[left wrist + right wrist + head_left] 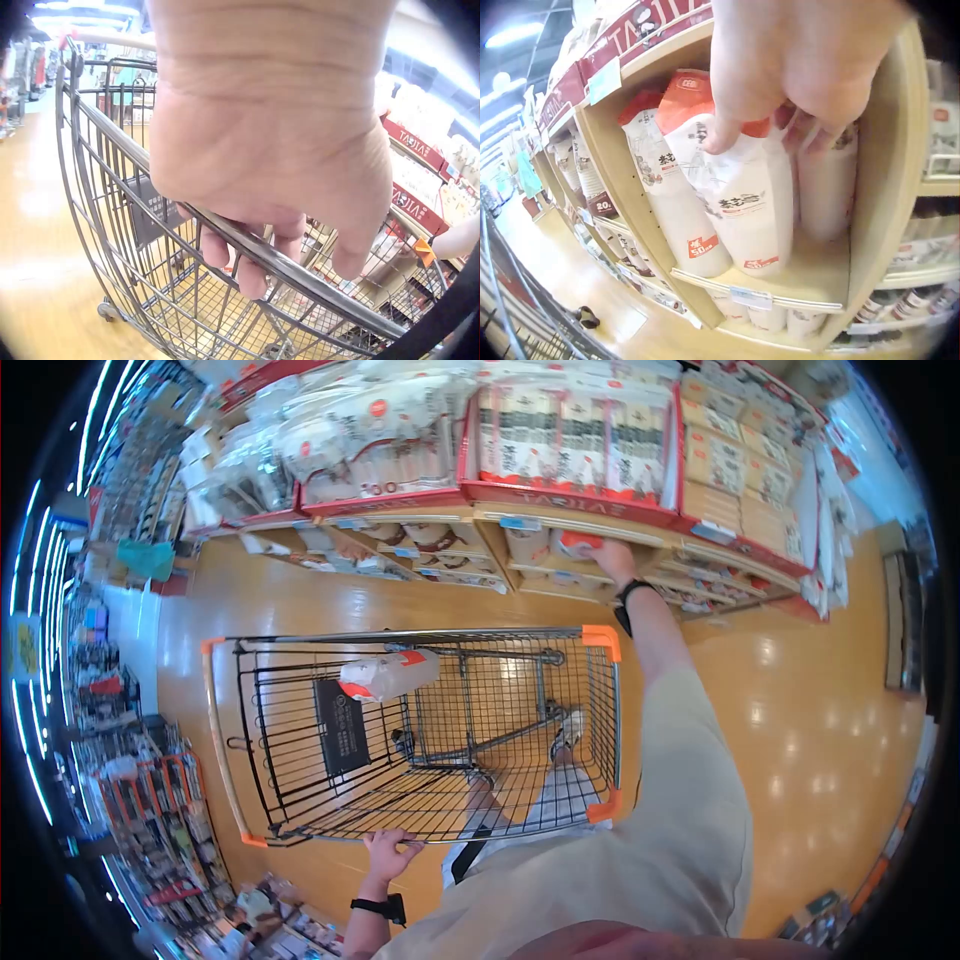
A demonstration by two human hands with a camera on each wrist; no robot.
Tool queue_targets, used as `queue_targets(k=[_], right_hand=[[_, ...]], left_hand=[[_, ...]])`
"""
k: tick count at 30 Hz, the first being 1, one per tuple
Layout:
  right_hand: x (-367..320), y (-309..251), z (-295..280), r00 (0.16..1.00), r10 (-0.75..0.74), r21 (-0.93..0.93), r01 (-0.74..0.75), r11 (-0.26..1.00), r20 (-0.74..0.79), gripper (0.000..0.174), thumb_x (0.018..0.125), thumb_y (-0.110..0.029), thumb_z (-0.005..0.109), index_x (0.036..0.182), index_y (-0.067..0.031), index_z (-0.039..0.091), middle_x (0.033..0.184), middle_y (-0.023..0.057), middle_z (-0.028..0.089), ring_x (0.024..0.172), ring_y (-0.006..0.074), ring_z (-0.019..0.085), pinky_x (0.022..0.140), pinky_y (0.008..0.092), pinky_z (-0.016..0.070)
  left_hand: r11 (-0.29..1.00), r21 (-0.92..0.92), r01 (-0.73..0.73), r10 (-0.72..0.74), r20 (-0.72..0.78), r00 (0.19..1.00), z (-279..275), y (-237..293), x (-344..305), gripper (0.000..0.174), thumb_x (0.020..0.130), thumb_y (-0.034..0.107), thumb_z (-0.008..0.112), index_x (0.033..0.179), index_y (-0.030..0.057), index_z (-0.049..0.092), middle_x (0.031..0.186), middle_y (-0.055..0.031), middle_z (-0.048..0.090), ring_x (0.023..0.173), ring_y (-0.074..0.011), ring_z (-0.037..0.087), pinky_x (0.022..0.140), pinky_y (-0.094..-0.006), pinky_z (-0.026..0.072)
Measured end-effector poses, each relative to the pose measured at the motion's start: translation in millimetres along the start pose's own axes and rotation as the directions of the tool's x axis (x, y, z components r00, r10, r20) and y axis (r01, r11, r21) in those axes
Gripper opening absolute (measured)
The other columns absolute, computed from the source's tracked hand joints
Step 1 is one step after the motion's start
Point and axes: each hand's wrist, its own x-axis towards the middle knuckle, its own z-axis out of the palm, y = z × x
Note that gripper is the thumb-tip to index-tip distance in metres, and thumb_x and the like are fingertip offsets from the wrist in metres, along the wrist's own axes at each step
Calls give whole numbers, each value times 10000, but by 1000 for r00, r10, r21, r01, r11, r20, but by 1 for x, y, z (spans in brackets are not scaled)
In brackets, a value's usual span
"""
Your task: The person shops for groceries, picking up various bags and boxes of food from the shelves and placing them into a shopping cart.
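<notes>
My right hand [795,67] grips the red top of a tall white pack of paper cups [742,202] marked 50, its thumb on the front. That pack stands tilted on a wooden shelf. Similar packs flank it, one on the left [671,195] and one on the right [826,191], partly behind the hand. My left hand [388,855] holds the near rim [319,283] of the shopping cart [602,643], fingers bent over the metal bar. Another white pack with red ends [390,675] lies inside the cart.
Red-fronted display trays [570,498] with bagged goods top the shelf unit. A shelf divider [889,172] rises right of the packs, and a shelf edge [754,298] runs below. The cart stands between the person and the shelves on a wood-toned floor [800,710].
</notes>
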Motion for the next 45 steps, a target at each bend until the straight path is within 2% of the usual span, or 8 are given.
queue_targets(k=[9,17,26,31,33,34,37,45], right_hand=[[7,31,20,960,-176,-92,159,983,-219,664,832,-403,762,1300,11,537,1246,283,611,1152,434,581,965,454,477],[28,7,20,993,118,-163,-120,979,-21,420,934,-400,577,1293,-183,601,1318,184,604,1216,380,569,994,466,478],[-42,-40,-34,992,100,-304,-74,950,72,781,855,-494,690,1431,-15,468,1326,304,564,1252,420,547,1053,445,450],[-58,37,-29,892,110,-183,-31,983,439,694,849,-488,712,1333,-11,567,1194,206,673,1052,279,664,890,389,533],[-78,10,-58,878,155,-272,-29,962,453,670,826,-521,716,1266,-23,632,1211,229,672,1090,325,663,940,415,512],[-96,-11,-75,901,7,-154,66,986,433,573,863,-408,716,1223,26,612,960,130,740,803,218,693,697,346,553],[-118,-81,-107,844,220,-396,-11,918,488,592,833,-435,717,1160,51,638,1100,203,712,927,311,709,771,401,566],[-229,-334,-54,777,-429,-237,573,784,461,690,891,-447,673,1446,-117,428,1307,197,584,1185,365,586,982,445,495]], left_hand=[[998,-49,25,-27,-40,999,1,3,2,336,724,538,764,804,213,749,833,-5,723,943,-264,608,914,-456,278],[997,9,77,-77,-31,997,5,2,-1,383,717,599,743,793,224,753,852,8,724,991,-262,604,943,-480,266],[999,23,24,-22,-99,995,5,5,-5,374,711,583,753,802,220,744,844,14,727,984,-262,591,937,-470,267],[999,12,-47,48,-105,993,10,-4,-9,386,715,582,748,826,213,729,855,-7,709,986,-287,587,931,-482,275],[998,26,-57,59,-72,996,6,-4,-4,438,714,613,730,871,205,724,914,-29,710,1001,-299,586,931,-490,283],[998,35,-57,58,-27,998,4,-6,-4,484,711,640,713,909,199,725,968,-46,713,1018,-306,586,932,-496,288],[992,4,-123,123,13,992,0,-11,-5,503,734,627,711,1010,207,718,1029,-50,707,1045,-292,594,946,-523,295],[966,-18,-259,258,-22,966,6,-25,-4,401,808,452,686,1144,234,690,1062,-59,702,1098,-283,593,962,-556,316]])
